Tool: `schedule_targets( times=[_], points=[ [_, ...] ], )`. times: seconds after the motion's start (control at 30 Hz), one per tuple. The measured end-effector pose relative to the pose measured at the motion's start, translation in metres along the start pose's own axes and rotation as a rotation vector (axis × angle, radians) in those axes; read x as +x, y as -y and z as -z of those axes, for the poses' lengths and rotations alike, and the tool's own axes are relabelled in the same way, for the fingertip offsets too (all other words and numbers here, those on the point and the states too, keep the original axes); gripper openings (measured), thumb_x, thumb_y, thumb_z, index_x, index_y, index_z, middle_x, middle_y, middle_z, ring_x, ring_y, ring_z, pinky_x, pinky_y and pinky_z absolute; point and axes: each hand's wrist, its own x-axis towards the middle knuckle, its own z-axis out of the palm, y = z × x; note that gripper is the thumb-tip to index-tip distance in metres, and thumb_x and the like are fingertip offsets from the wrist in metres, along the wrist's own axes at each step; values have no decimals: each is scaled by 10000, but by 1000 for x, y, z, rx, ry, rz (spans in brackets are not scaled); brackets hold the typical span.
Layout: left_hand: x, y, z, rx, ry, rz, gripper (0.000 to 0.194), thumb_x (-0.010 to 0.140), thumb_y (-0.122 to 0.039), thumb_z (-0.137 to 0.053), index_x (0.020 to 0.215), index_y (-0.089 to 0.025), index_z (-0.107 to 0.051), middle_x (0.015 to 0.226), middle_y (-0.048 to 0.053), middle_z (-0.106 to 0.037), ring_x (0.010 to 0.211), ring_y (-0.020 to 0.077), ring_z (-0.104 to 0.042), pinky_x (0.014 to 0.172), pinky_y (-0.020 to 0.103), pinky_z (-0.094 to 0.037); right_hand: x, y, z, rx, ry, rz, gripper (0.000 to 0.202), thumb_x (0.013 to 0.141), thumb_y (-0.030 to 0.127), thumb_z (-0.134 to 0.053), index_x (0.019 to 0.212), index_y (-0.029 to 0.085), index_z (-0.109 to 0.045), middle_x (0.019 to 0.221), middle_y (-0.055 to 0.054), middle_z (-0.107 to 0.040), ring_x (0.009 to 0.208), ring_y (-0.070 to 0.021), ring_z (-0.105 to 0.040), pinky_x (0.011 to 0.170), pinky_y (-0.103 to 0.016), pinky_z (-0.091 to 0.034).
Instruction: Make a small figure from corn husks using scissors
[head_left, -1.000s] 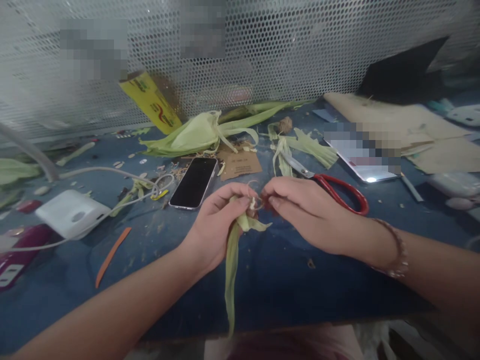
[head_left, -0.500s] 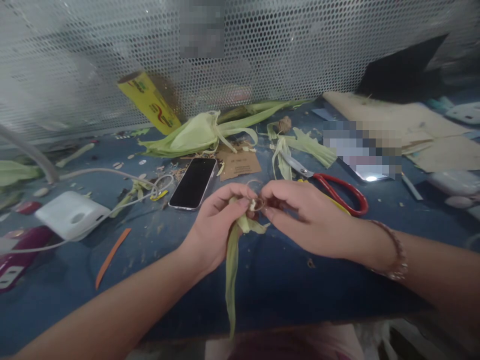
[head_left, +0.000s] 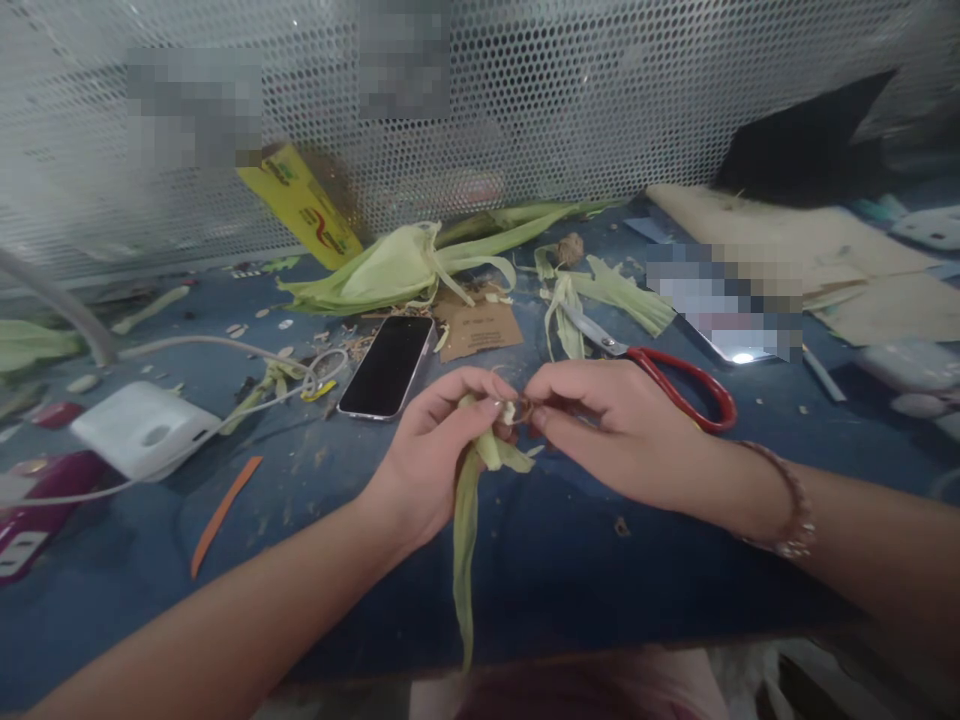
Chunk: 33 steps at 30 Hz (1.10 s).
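Between its thumb and fingers, my left hand (head_left: 431, 450) pinches a knotted piece of corn husk (head_left: 466, 530), whose long pale-green strip hangs down toward the table's front edge. My right hand (head_left: 626, 425), with a beaded bracelet at the wrist, is closed at the fingertips on a thin brownish strand (head_left: 525, 408) looped by the husk's top. What the strand is made of cannot be made out. Red-handled scissors (head_left: 694, 390) lie just beyond my right hand, partly hidden by it.
A black-screened phone (head_left: 388, 367) lies left of a brown card (head_left: 484, 328). Behind are large corn husks (head_left: 375, 265) and a yellow tube (head_left: 307, 210) against a perforated metal panel (head_left: 540, 90). A white charger (head_left: 146, 430) with a cable stands left; another phone (head_left: 720, 305) lies right.
Both hands stay nearly in place, still on the husk and strand. My right fingertips have shifted slightly to the right, and the hanging strip has swung a little.
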Motion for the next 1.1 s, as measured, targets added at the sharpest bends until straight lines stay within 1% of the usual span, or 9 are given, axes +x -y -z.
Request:
schedule_targets(
  times=[0.1,0.2,0.33,0.5,0.6,0.77,0.87,1.0,1.1],
  points=[
    [-1,0,0,15,1,-9,68,715,-204,-626,699,-149,-588,596,-14,-532,535,70,-490,492,166,-389,0,0,1,-26,-2,-14,149,752,73,-478,653,153,-556,567,53,-519,515,-43,-453,475,-150,-329],
    [-1,1,-1,47,-35,-13,117,763,-239,-601,688,-162,-553,577,-26,-512,506,60,-461,467,160,-361,0,1,2,-41,-3,-19,137,749,82,-483,683,154,-578,582,48,-536,530,-50,-467,483,-156,-334],
    [-1,3,-2,100,-59,-34,127,805,-258,-560,713,-181,-519,579,-37,-504,497,63,-443,469,171,-354,-1,2,2,-49,-3,-25,132,742,82,-483,669,154,-566,575,47,-530,528,-52,-462,488,-158,-335],
    [0,4,1,273,-86,-158,156,835,-280,-531,716,-185,-499,602,-42,-493,544,68,-444,517,183,-365,1,3,2,-65,26,-6,128,730,80,-492,630,155,-524,556,50,-493,514,-51,-433,490,-160,-323],
    [-2,6,2,332,-80,-226,149,852,-281,-507,734,-192,-492,626,-38,-488,567,74,-450,547,196,-380,1,3,0,-89,51,58,135,725,69,-482,626,158,-503,555,50,-468,511,-54,-414,499,-171,-313],
    [-6,7,-2,218,-41,-234,166,864,-269,-474,724,-182,-485,679,-19,-463,587,82,-435,576,215,-386,-1,2,-4,-173,57,173,137,734,71,-459,632,159,-474,591,32,-445,539,-70,-394,536,-197,-306],
    [-7,7,-5,127,-32,-190,154,857,-260,-481,727,-178,-493,694,-15,-457,590,84,-424,570,214,-382,-2,2,-5,-205,54,185,136,759,82,-445,652,161,-474,613,25,-444,558,-79,-396,551,-206,-304],
    [-8,5,-8,43,-62,-128,180,871,-243,-445,709,-171,-474,665,-19,-446,573,79,-406,546,203,-363,-2,1,-7,-237,48,185,137,762,84,-442,653,167,-436,622,25,-435,567,-84,-388,554,-214,-292],
    [-8,6,-8,33,-84,-105,182,871,-230,-440,699,-172,-459,650,-23,-455,568,79,-412,543,198,-359,-1,1,-7,-264,31,186,150,748,82,-443,639,174,-399,612,31,-410,560,-85,-366,548,-218,-281]
  ],
)
